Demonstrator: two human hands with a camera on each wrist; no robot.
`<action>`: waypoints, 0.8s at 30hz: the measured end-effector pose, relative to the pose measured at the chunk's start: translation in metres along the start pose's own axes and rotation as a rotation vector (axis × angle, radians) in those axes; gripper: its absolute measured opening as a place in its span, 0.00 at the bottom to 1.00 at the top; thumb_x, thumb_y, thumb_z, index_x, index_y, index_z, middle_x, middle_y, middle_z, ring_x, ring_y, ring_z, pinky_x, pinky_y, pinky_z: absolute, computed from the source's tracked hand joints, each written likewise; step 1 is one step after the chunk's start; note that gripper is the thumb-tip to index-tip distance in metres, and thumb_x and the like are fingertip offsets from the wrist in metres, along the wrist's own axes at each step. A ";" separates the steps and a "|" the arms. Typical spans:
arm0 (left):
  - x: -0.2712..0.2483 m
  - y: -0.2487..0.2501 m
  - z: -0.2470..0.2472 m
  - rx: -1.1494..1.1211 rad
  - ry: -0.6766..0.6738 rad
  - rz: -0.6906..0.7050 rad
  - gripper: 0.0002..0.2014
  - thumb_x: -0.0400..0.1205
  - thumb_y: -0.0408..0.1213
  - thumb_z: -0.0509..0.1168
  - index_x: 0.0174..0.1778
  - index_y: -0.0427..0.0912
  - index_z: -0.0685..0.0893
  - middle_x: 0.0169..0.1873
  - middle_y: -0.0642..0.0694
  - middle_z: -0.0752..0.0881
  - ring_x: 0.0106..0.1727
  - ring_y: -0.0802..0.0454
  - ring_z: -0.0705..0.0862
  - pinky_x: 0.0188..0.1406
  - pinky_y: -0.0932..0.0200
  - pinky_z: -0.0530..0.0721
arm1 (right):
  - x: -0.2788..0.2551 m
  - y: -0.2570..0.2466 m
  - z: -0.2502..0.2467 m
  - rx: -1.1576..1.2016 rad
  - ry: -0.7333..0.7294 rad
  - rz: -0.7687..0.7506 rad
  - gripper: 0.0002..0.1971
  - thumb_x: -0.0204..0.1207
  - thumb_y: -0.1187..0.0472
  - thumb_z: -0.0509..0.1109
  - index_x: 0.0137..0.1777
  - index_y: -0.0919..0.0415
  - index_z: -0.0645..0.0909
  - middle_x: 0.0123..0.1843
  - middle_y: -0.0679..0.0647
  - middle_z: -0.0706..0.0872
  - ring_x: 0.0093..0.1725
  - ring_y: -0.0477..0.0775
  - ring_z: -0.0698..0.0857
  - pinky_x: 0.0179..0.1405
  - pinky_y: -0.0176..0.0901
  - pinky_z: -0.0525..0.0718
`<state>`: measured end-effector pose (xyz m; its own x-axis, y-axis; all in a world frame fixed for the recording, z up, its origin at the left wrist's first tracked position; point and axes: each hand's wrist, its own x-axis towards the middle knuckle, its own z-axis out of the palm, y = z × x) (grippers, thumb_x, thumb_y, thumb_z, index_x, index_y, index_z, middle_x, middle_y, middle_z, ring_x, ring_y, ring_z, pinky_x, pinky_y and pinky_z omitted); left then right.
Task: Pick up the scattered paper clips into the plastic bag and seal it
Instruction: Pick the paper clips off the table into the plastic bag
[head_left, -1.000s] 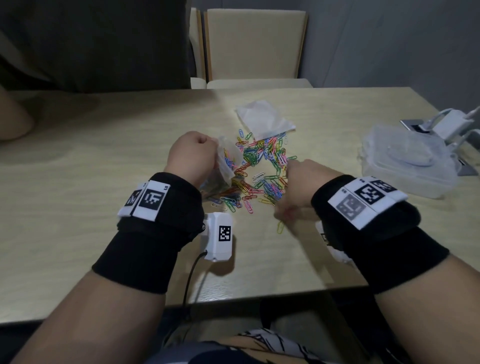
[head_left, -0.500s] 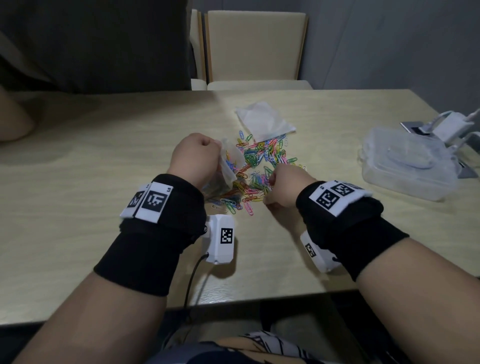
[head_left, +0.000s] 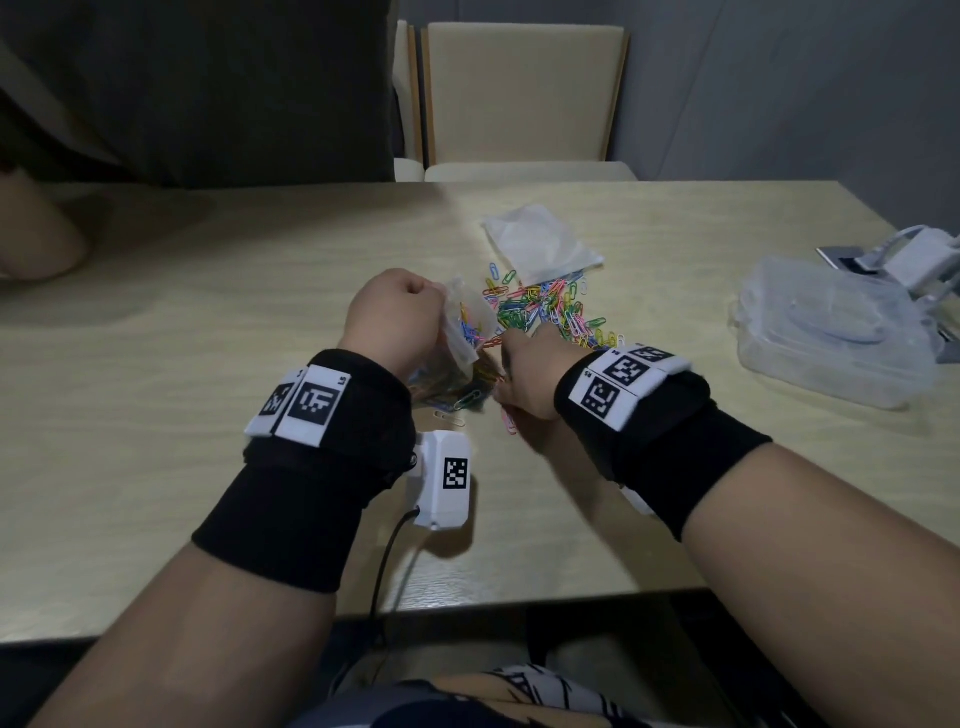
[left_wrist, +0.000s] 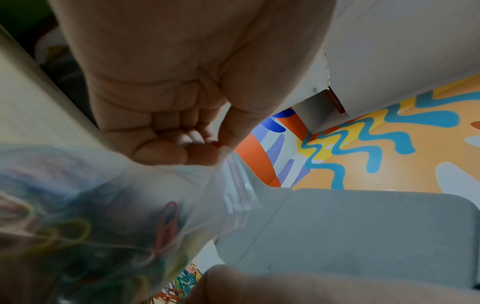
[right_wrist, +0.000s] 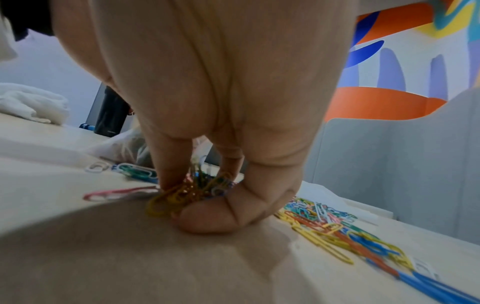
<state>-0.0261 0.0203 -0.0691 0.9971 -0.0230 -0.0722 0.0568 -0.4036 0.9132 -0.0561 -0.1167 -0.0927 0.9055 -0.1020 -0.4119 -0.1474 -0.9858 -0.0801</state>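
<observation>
My left hand (head_left: 395, 317) pinches the rim of a clear plastic bag (head_left: 465, 327), holding it up off the table with coloured clips inside; in the left wrist view the bag (left_wrist: 103, 205) hangs below the curled fingers (left_wrist: 182, 144). My right hand (head_left: 524, 379) sits just right of the bag's mouth, its fingers bunched on a clump of paper clips (right_wrist: 189, 191) against the table. A loose pile of coloured paper clips (head_left: 545, 312) lies beyond both hands, and more of them (right_wrist: 337, 232) spread to the right of the hand.
A second empty plastic bag (head_left: 540, 244) lies behind the pile. A clear plastic box (head_left: 831, 332) and a white charger (head_left: 919, 254) sit at the right. A chair (head_left: 519, 98) stands across the wooden table (head_left: 208, 291). Another person's arm (head_left: 36, 234) rests far left.
My right hand has moved left from the near edge of the pile to the bag's mouth, gathering clips. The left hand kept holding the bag.
</observation>
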 end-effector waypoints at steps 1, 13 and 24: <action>0.000 0.000 0.000 -0.001 0.000 -0.002 0.16 0.82 0.37 0.60 0.27 0.45 0.79 0.28 0.42 0.82 0.39 0.39 0.82 0.55 0.27 0.87 | 0.001 0.001 -0.001 -0.019 0.014 -0.016 0.25 0.82 0.54 0.65 0.76 0.59 0.65 0.72 0.65 0.69 0.64 0.69 0.80 0.51 0.51 0.77; 0.000 -0.002 0.001 -0.017 -0.010 -0.012 0.14 0.82 0.40 0.61 0.30 0.47 0.81 0.29 0.46 0.83 0.41 0.39 0.84 0.57 0.28 0.87 | -0.006 0.017 -0.011 0.161 0.112 -0.030 0.12 0.76 0.55 0.73 0.55 0.62 0.86 0.53 0.57 0.89 0.54 0.59 0.86 0.51 0.45 0.83; -0.009 0.007 0.004 0.030 -0.020 0.041 0.14 0.84 0.39 0.60 0.31 0.46 0.79 0.34 0.39 0.86 0.49 0.31 0.87 0.57 0.32 0.87 | -0.015 0.011 -0.048 1.309 0.140 -0.169 0.06 0.77 0.69 0.73 0.40 0.64 0.79 0.36 0.59 0.84 0.29 0.51 0.84 0.35 0.39 0.89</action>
<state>-0.0347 0.0136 -0.0634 0.9973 -0.0588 -0.0430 0.0137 -0.4289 0.9032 -0.0520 -0.1323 -0.0442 0.9720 -0.0820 -0.2203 -0.2301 -0.1403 -0.9630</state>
